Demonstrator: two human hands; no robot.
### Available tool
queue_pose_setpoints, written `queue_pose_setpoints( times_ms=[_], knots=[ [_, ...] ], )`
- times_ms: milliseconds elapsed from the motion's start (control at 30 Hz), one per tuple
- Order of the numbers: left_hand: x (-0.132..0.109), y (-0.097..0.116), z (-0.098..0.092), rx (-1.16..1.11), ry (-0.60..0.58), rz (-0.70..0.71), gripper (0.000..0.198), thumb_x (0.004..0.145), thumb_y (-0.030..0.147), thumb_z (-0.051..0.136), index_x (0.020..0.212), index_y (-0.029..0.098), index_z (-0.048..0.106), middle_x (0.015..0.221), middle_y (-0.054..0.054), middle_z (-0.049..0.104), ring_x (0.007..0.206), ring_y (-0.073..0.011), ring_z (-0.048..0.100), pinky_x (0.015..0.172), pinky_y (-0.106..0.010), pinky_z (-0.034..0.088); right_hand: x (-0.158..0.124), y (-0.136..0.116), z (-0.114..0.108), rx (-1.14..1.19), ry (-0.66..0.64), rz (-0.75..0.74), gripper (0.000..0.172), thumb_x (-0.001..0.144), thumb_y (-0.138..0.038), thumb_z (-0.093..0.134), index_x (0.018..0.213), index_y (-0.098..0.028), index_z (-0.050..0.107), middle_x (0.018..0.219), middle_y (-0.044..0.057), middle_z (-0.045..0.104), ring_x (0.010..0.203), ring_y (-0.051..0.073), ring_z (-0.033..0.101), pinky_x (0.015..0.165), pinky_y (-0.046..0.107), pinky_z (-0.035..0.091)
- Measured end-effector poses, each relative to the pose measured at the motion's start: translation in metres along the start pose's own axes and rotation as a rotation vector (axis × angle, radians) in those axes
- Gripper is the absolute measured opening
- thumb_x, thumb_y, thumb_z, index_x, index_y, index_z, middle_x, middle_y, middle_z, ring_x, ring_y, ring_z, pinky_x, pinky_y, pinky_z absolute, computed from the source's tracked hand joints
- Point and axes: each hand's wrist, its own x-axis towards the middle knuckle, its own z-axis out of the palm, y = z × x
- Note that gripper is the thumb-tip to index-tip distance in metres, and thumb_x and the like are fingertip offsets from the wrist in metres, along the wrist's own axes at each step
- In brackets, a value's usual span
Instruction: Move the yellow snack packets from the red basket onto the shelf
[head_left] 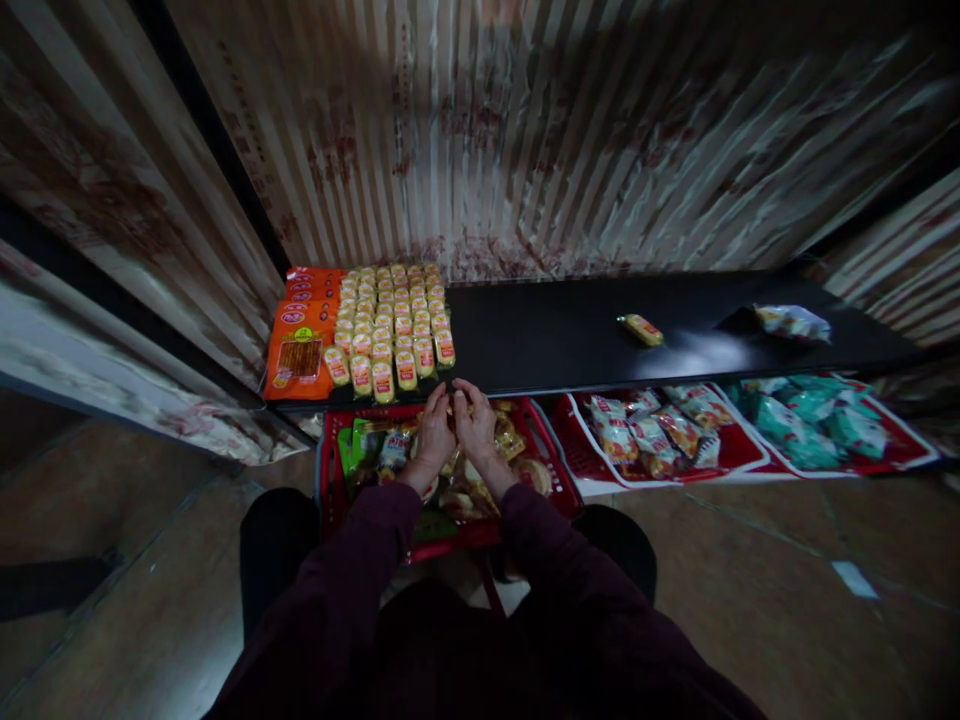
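Observation:
My left hand (435,432) and my right hand (475,428) are close together over a red shopping basket (559,478), beside the shelf's front edge. Their fingers curve inward toward each other. Whatever lies between the fingertips is too small and dark to make out. Beneath them, the basket holds wrapped snacks (510,440), some golden, and a green packet (364,442). Just beyond my hands, rows of small wrapped cakes (405,368) with yellow and red labels stand at the left of the black shelf (517,335). Orange snack bags (300,350) lie left of these rows.
One wrapped cake (640,329) lies alone on the shelf, and a white packet (793,322) lies farther right. Below the shelf, one red basket (577,455) holds white-and-orange packets, and another (911,450) holds teal packets. A patterned curtain (480,150) hangs behind.

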Motion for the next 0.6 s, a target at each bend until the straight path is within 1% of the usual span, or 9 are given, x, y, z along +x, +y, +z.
queue_pose_setpoints(
  times_ms=[100,167,267,367,467,533,600],
  knots=[
    [-0.02,-0.009,-0.006,0.06,-0.069,-0.02,0.04,0.082,0.009,0.043,0.118,0.017,0.059,0.139,-0.01,0.049,0.132,-0.0192,0.042,0.111,-0.038,0.034,-0.031,0.009,0.006,-0.015,-0.027,0.046,0.037,0.091,-0.031,0.036,0.113,-0.016,0.062,0.115,0.01,0.066,0.107,0.019,0.058,0.098,0.033,0.042],
    [-0.036,-0.018,-0.009,0.108,-0.098,-0.072,0.044,0.079,0.004,0.042,0.116,0.017,0.061,0.138,-0.01,0.05,0.133,-0.018,0.041,0.112,-0.036,0.033,-0.049,0.017,0.011,-0.049,-0.069,0.113,0.035,0.09,-0.026,0.037,0.112,-0.016,0.062,0.115,0.01,0.066,0.107,0.019,0.059,0.097,0.032,0.043],
    [-0.062,-0.036,-0.014,0.204,-0.146,-0.226,0.046,0.076,0.001,0.042,0.115,0.014,0.061,0.137,-0.012,0.051,0.132,-0.018,0.042,0.112,-0.031,0.032,-0.074,0.029,0.018,-0.155,-0.194,0.229,0.033,0.087,-0.02,0.041,0.111,-0.015,0.063,0.111,0.01,0.068,0.101,0.019,0.061,0.094,0.031,0.045],
    [-0.088,-0.054,-0.022,0.311,-0.242,-0.423,0.04,0.076,0.005,0.048,0.114,0.01,0.062,0.132,-0.015,0.054,0.128,-0.0211,0.046,0.108,-0.03,0.035,-0.094,0.039,0.021,-0.265,-0.3,0.338,0.031,0.087,-0.019,0.042,0.108,-0.016,0.064,0.105,0.009,0.07,0.092,0.018,0.064,0.086,0.029,0.048],
    [-0.107,-0.068,-0.032,0.338,-0.359,-0.571,0.034,0.078,0.009,0.051,0.109,0.011,0.064,0.119,-0.015,0.063,0.116,-0.0231,0.056,0.099,-0.031,0.042,-0.109,0.047,0.022,-0.321,-0.345,0.372,0.028,0.087,-0.018,0.043,0.104,-0.019,0.066,0.102,0.008,0.071,0.091,0.017,0.065,0.083,0.027,0.048],
    [-0.114,-0.074,-0.038,0.324,-0.409,-0.619,0.03,0.078,0.01,0.052,0.105,0.012,0.066,0.11,-0.014,0.067,0.109,-0.0228,0.06,0.094,-0.03,0.044,-0.113,0.05,0.023,-0.34,-0.366,0.372,0.028,0.087,-0.017,0.044,0.103,-0.021,0.066,0.103,0.007,0.071,0.093,0.018,0.065,0.083,0.027,0.049],
    [-0.116,-0.079,-0.043,0.314,-0.43,-0.637,0.027,0.078,0.01,0.052,0.101,0.012,0.067,0.103,-0.012,0.07,0.104,-0.0215,0.061,0.091,-0.028,0.045,-0.114,0.051,0.023,-0.347,-0.41,0.354,0.027,0.087,-0.018,0.045,0.102,-0.022,0.067,0.104,0.006,0.072,0.094,0.018,0.065,0.082,0.028,0.049]
  ],
)
